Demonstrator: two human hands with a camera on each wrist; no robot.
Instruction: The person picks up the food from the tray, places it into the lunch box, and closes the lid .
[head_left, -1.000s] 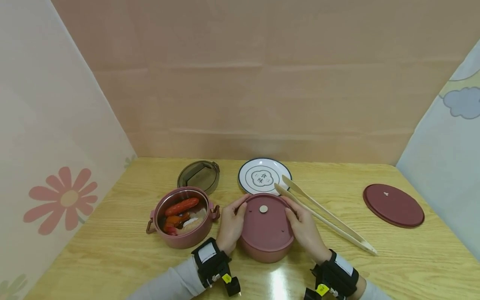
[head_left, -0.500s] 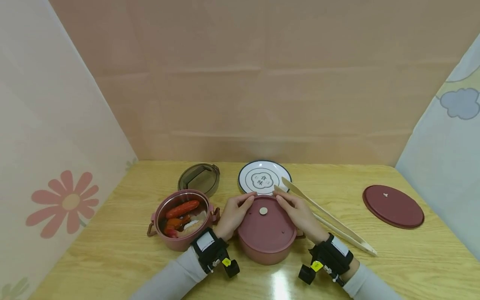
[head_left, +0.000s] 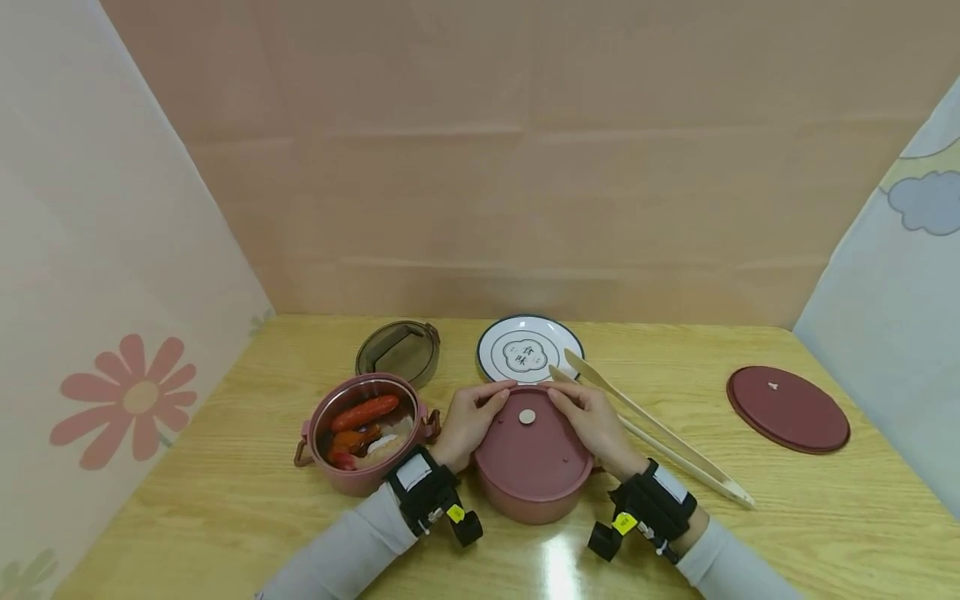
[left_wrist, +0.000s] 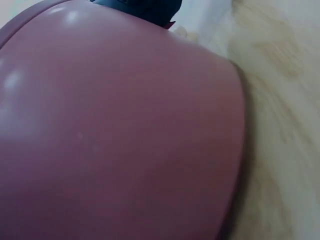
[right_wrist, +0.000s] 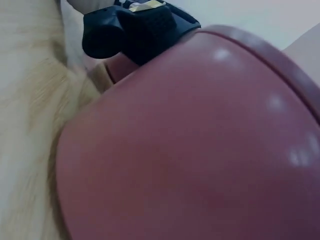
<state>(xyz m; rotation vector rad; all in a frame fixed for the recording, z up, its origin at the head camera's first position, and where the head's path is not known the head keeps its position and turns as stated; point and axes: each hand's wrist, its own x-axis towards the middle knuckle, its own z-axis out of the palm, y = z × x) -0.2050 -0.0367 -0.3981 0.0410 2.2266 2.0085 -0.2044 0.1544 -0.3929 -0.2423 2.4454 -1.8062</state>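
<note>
A round, dusky pink lunch box with its lid on stands in front of me in the head view. A pale round button sits near the lid's far edge. My left hand and right hand grip the far edge from either side, thumbs on the lid top and fingers along the back rim. Both sets of fingertips nearly meet there. In the left wrist view the box's smooth side wall fills most of the picture; the right wrist view shows the same wall. The fingers show in neither wrist view.
Left of it, an uncovered pink lunch box holds a red sausage and other food. Behind stand a brown handled lid and a white plate. Wooden tongs overlap the plate; a dark red disc lies right.
Both hands have slid from the sides of the lid to its far edge, and their fingertips have come closer together. The lunch box has stayed in place.
</note>
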